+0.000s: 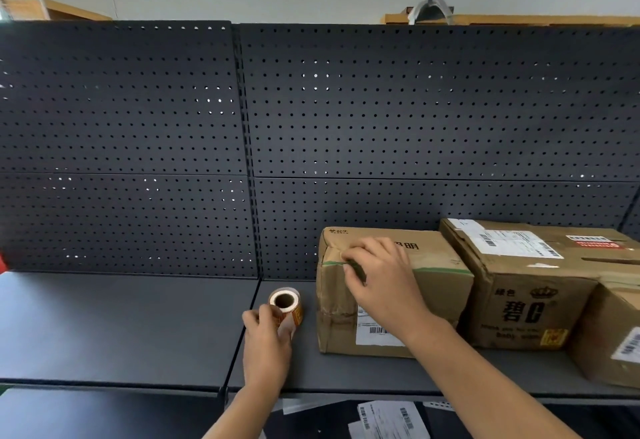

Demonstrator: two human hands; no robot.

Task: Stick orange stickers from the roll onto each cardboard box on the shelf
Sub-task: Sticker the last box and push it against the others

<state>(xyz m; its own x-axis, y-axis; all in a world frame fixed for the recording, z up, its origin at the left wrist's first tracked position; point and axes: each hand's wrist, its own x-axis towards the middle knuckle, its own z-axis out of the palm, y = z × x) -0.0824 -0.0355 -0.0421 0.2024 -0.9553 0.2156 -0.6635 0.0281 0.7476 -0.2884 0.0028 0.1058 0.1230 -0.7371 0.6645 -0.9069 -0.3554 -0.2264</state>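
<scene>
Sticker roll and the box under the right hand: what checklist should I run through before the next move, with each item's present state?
1. Sticker roll gripped by the left hand and resting on the shelf: ok.
2. Right hand at the top front edge of the left box: ok.
3. A sticker laid flat at that edge: cannot tell, the hand covers the spot.
4. Middle box carries an orange sticker on its front: ok.
5. Right box stickered: cannot tell, it is partly out of frame.
</scene>
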